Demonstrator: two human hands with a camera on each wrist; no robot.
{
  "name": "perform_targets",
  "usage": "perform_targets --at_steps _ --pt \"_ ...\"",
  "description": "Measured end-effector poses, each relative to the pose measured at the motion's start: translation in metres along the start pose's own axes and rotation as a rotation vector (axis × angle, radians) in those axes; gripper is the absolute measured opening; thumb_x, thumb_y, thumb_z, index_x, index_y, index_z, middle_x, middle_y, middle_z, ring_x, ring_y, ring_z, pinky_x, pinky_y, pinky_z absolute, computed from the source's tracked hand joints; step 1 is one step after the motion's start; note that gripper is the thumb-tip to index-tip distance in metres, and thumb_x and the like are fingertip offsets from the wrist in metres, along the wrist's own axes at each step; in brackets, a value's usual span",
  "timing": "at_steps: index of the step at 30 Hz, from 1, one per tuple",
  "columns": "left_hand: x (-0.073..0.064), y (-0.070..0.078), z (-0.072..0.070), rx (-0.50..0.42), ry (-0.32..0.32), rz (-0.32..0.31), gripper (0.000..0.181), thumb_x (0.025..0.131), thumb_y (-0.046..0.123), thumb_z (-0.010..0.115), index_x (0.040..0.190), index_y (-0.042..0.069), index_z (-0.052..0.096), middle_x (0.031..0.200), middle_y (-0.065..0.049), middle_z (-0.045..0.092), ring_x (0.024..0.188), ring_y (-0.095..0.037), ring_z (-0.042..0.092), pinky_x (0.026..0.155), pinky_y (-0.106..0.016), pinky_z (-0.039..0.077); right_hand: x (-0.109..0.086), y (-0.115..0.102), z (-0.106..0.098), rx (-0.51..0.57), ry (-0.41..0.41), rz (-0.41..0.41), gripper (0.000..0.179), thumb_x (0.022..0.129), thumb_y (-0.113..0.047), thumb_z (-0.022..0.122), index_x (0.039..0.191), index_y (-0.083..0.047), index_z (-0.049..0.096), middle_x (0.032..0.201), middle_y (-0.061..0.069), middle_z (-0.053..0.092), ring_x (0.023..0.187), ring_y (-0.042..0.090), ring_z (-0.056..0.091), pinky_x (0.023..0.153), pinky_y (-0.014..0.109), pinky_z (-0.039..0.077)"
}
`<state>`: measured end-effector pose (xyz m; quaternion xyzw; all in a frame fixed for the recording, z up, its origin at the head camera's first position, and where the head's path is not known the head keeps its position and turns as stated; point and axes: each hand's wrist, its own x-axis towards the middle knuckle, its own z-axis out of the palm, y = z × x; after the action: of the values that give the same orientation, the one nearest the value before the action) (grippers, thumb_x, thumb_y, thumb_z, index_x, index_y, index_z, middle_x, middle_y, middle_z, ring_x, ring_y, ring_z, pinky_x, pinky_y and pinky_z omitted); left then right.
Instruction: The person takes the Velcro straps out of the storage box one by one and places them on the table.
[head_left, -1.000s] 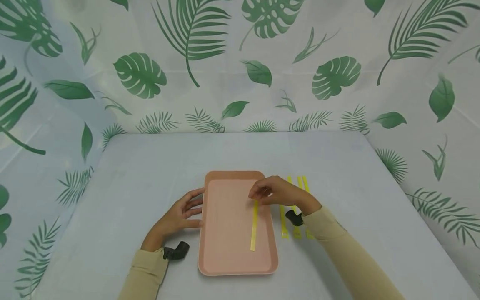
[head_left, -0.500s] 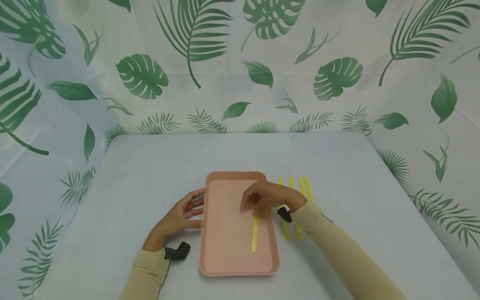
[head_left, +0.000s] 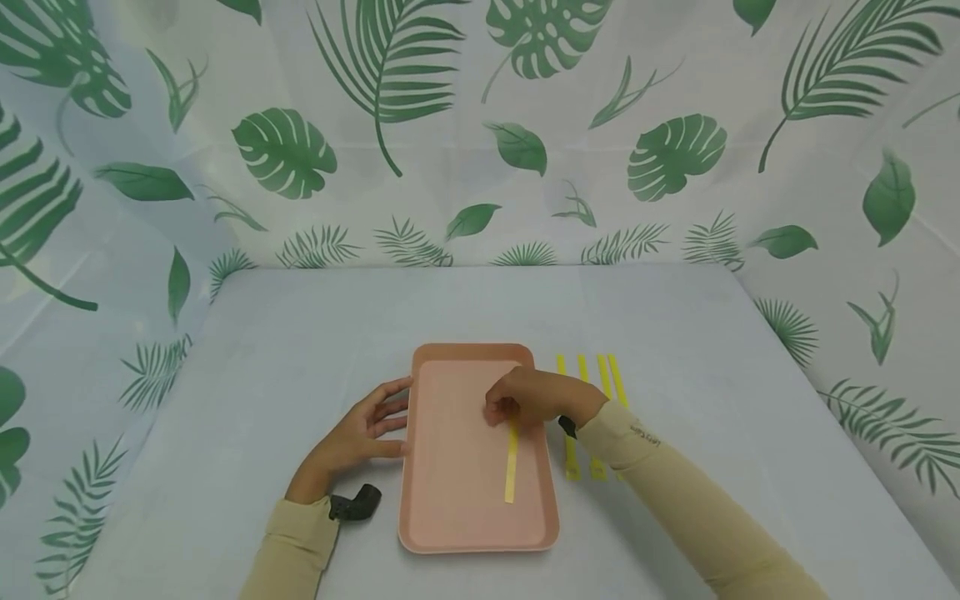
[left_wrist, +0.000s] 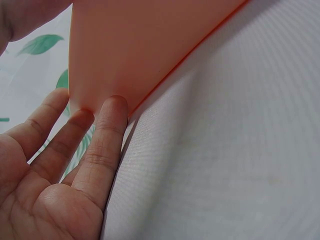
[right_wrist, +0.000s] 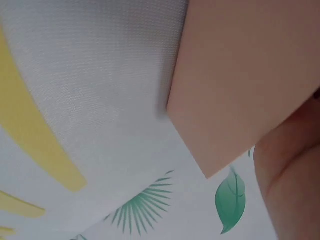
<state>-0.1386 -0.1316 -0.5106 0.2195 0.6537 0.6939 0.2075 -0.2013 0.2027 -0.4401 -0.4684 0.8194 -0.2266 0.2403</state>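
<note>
A flat, narrow yellow strip (head_left: 512, 467) lies lengthwise along the right half of a pink tray (head_left: 457, 517). My right hand (head_left: 532, 398) is over the strip's upper part, fingers curled down at it. The knuckles hide the fingertips and that stretch of the strip; its lower end shows plainly. On the tray's left side, my left hand (head_left: 352, 437) rests with fingers spread and fingertips against the rim. The left wrist view shows the fingers (left_wrist: 102, 150) touching the tray's outer wall (left_wrist: 130, 45). In the right wrist view the tray's side (right_wrist: 240, 90) covers most of the working fingers.
Several more yellow strips (head_left: 572, 458) lie side by side on the table right of the tray, partly under my right forearm. Leaf-printed cloth (head_left: 450, 125) hangs behind and beside the white table (head_left: 337, 317).
My right hand has moved down and left along the strip, and its fingers have curled more. The strip's lower end has shifted very slightly right. My left hand stays at the rim.
</note>
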Motion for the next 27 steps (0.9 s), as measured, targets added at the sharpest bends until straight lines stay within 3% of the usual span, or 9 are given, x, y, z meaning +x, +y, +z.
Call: perform_targets --at_steps 7,13,19,27 --pt "0.0013 0.0014 -0.0004 -0.003 0.0 -0.002 0.099 0.091 0.004 0.087 0.167 -0.009 0.025 0.165 -0.039 0.031 0.146 -0.061 0.04 0.108 -0.027 0.055 -0.0004 -0.0007 0.0016 -0.031 0.007 0.028 0.048 0.066 0.034 0.046 0.08 -0.009 0.063 0.072 -0.008 0.046 0.071 0.003 0.037 0.065 0.019 0.033" --pt "0.0009 0.0012 -0.0001 -0.004 -0.002 -0.011 0.099 0.091 0.004 0.087 0.167 -0.008 0.024 0.166 -0.039 0.031 0.146 -0.061 0.041 0.107 -0.027 0.056 0.0006 -0.0015 0.0041 -0.056 0.025 0.037 0.043 0.076 0.032 0.053 0.075 -0.01 0.06 0.069 -0.01 0.044 0.067 0.002 0.036 0.064 0.018 0.033" --pt "0.001 -0.0001 0.0 -0.009 -0.004 -0.021 0.098 0.091 0.002 0.086 0.167 -0.007 0.025 0.166 -0.039 0.031 0.145 -0.06 0.042 0.106 -0.029 0.057 0.0007 -0.0031 0.0073 -0.067 0.017 0.053 0.041 0.076 0.033 0.053 0.072 -0.008 0.055 0.068 -0.008 0.04 0.067 0.003 0.034 0.063 0.019 0.031" --pt "0.0005 -0.0003 -0.0005 -0.003 -0.002 -0.02 0.098 0.091 0.003 0.086 0.167 -0.007 0.025 0.165 -0.039 0.031 0.145 -0.06 0.042 0.105 -0.029 0.057 0.0 -0.0059 0.0095 -0.183 -0.006 0.108 0.044 0.078 0.031 0.054 0.069 -0.012 0.053 0.07 -0.009 0.04 0.072 0.01 0.035 0.068 0.021 0.033"
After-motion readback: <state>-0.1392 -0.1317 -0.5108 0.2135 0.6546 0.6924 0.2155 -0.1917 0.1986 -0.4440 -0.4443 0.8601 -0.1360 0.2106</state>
